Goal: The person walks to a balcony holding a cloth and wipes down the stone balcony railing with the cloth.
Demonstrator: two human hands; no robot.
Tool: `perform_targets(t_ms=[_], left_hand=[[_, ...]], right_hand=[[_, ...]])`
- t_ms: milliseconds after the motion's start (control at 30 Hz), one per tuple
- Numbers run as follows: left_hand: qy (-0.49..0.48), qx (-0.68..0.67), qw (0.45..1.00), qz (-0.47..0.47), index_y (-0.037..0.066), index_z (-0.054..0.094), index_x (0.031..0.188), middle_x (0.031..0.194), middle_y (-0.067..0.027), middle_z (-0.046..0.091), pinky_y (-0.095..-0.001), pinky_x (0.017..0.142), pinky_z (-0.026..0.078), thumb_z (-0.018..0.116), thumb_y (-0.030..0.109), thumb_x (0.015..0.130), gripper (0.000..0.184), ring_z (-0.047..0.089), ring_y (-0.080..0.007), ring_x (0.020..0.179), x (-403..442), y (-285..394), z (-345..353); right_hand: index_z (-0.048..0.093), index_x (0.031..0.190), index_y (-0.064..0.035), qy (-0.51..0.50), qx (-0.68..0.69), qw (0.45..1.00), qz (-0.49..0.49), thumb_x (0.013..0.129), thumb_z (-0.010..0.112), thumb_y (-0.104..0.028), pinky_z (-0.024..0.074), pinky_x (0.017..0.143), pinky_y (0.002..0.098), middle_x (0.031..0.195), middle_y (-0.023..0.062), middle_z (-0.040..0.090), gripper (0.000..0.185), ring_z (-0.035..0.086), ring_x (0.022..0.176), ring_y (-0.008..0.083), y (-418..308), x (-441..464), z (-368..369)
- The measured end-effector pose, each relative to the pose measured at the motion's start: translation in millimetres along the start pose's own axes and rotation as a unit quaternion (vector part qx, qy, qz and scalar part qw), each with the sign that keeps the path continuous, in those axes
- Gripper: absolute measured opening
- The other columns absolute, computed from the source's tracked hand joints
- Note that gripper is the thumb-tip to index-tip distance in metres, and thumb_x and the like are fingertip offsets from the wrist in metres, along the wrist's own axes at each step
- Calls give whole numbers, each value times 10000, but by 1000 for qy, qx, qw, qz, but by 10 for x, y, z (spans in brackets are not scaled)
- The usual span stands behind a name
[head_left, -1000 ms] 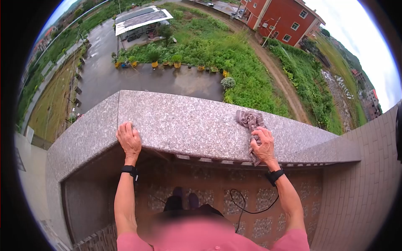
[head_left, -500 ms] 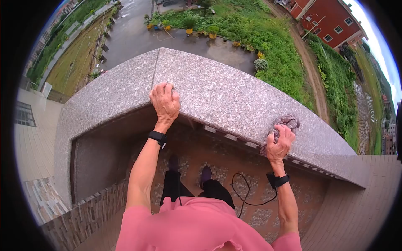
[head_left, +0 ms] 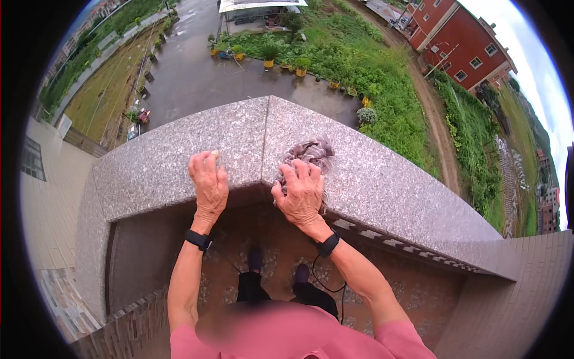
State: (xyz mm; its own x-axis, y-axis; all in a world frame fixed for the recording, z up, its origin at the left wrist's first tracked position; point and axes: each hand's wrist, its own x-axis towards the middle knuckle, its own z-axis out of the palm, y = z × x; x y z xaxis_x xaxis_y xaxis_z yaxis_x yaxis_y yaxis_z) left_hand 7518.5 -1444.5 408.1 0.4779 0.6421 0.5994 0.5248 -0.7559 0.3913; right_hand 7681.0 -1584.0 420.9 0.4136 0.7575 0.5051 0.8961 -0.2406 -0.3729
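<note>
A speckled granite ledge (head_left: 382, 173) bends at a seam in front of me. A crumpled, brownish-grey patterned cloth (head_left: 314, 151) lies on it just right of that seam. My right hand (head_left: 301, 194) is closed on the cloth's near part and presses it against the top near the inner edge. To the left of the seam, my left hand (head_left: 208, 184) rests at the ledge's inner edge, its fingers loosely bent and the thumb apart. I see nothing in it. Both wrists wear black bands.
Beyond the ledge is a drop to a wet paved yard (head_left: 191, 66) with potted plants (head_left: 269, 63) and greenery. A red building (head_left: 457, 45) stands at far right. Below me, a black cable (head_left: 326, 284) hangs near my feet on the pebble-patterned floor.
My right hand has slid the cloth leftward along the ledge to near the seam. My left hand has moved left, away from the seam. The view has shifted slightly.
</note>
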Motion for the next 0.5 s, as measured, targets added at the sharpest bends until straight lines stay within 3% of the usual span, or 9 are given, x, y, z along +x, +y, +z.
perform_targets(t_ms=[67, 167, 400, 500], left_hand=[[-8, 93, 994, -60, 3, 501, 1119, 1131, -187, 465, -470, 985, 296, 533, 95, 803, 331, 409, -361, 1102, -46, -531, -29], [-52, 96, 990, -89, 17, 498, 1138, 1164, -182, 435, -514, 980, 286, 560, 138, 784, 379, 373, -377, 1141, -45, -573, -6], [-66, 131, 985, -90, 44, 499, 1153, 1189, -158, 438, -501, 1006, 272, 569, 121, 770, 397, 378, -357, 1172, -16, -513, 52], [-67, 123, 986, -90, 39, 501, 1147, 1182, -160, 444, -501, 1006, 272, 569, 112, 764, 396, 387, -352, 1162, -11, -503, 41]], right_hand=[[593, 1006, -130, -25, 22, 999, -5, 697, 653, -239, 382, 827, 454, 1111, 88, 504, 333, 440, 1049, 321, -227, 164, 220], [596, 983, -134, -61, 63, 995, -43, 707, 647, -247, 376, 815, 446, 1128, 85, 487, 303, 418, 1059, 315, -493, 425, 521], [615, 870, -137, -154, 123, 963, -185, 676, 659, -279, 394, 785, 444, 1045, 74, 498, 244, 433, 1006, 289, -626, 955, 966], [614, 865, -142, -150, 115, 966, -178, 680, 657, -286, 399, 795, 441, 1012, 56, 517, 238, 449, 991, 281, -460, 1150, 1030]])
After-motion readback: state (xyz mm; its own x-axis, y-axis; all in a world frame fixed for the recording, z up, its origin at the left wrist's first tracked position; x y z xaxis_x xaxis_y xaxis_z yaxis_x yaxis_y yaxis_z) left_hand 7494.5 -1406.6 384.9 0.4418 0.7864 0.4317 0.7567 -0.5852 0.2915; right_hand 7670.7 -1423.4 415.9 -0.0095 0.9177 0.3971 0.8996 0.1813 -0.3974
